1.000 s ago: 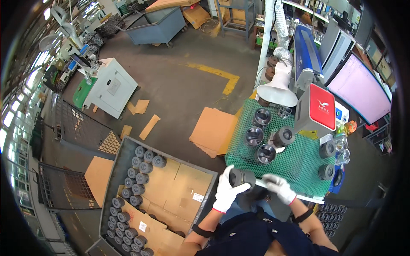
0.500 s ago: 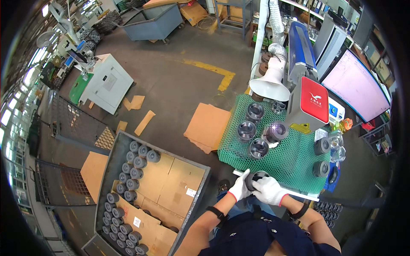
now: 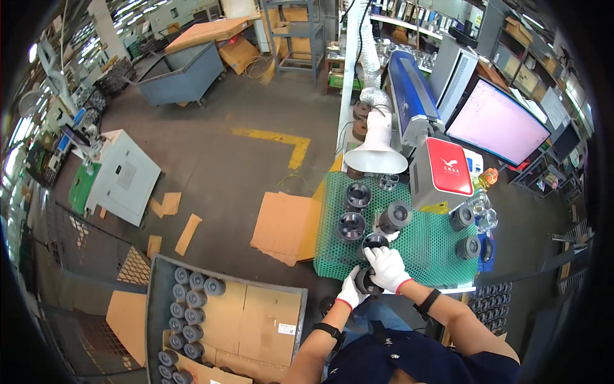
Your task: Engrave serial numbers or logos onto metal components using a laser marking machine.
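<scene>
My left hand, in a white glove, is closed around a dark grey metal piston at the front edge of the green mesh mat. Just beyond it, my gloved right hand has its fingers closed on the near rim of another piston, which stands hollow end up on the mat. Its fingertips are partly hidden. Two more hollow-up pistons stand behind, one nearer and one farther. A piston with its flat end up sits beside the red-topped machine head.
Two pistons stand at the mat's right side. A white funnel-shaped hood hangs over its far end, and a monitor stands behind. At left, a metal bin holds cardboard and several rows of pistons.
The view has swung to the right and up. My right hand has left the held piston for the nearest one on the mat. My left hand keeps its piston.
</scene>
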{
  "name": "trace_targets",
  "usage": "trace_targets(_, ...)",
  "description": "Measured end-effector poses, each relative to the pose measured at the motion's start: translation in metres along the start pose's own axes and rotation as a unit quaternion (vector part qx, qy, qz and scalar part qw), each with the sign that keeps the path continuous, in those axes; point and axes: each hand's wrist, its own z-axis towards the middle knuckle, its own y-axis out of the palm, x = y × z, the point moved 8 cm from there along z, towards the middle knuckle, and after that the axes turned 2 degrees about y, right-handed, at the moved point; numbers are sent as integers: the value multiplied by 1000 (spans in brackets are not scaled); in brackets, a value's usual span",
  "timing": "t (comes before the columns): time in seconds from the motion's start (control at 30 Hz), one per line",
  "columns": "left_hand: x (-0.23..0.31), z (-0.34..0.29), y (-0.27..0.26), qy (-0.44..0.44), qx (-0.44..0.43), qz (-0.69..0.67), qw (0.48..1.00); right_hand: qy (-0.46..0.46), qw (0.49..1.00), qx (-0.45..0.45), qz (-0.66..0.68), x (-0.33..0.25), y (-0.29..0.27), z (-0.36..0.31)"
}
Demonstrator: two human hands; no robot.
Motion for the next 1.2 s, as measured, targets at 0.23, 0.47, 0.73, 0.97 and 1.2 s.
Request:
trace_targets(0.23, 9, 5, -1, -3, 10, 0, 1000, -20, 999, -7, 36, 14, 17, 11)
trace_targets(0.47, 59, -28, -2, 32, 17, 349, 936, -88, 993, -19, 79, 27, 9, -13)
trace_targets(0.73, 143, -77, 270, 396, -18, 918, 23, 36, 991, -118, 57, 79, 5, -102)
trace_targets(0.97, 157, 19, 254, 308, -195, 925, -106, 311, 939, -112, 95, 92, 0, -232)
trace_targets(1.2, 167, 52, 211, 162, -98, 951, -244, 605, 779, -89, 143, 27, 40, -406)
